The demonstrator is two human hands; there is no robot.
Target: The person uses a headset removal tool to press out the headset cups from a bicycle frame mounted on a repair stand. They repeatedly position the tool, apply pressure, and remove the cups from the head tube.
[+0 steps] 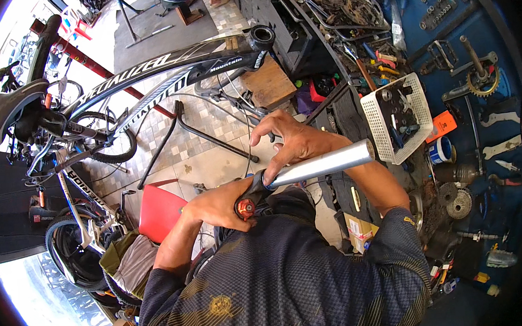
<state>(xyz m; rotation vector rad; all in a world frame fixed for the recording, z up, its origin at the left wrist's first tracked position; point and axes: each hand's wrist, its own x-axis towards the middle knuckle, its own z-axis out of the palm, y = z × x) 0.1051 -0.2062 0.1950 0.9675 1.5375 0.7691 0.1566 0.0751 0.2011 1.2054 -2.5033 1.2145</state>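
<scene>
In front of my chest lies a bicycle suspension fork, its silver steerer tube pointing to the right. My left hand is closed around the black fork crown, beside a red adjuster knob. A thin blue ring shows at the base of the tube. Over that base my right hand is held with fingers curved and apart, the thumb tip against or just by the ring. The tube passes across my right forearm. Most of the fork's legs are hidden below the crown.
A black-and-white bicycle frame hangs on a stand at the left. At the right are a white basket of tools, a blue tool board and a cluttered metal tray. A red stool stands near my left forearm; another person is at the far top.
</scene>
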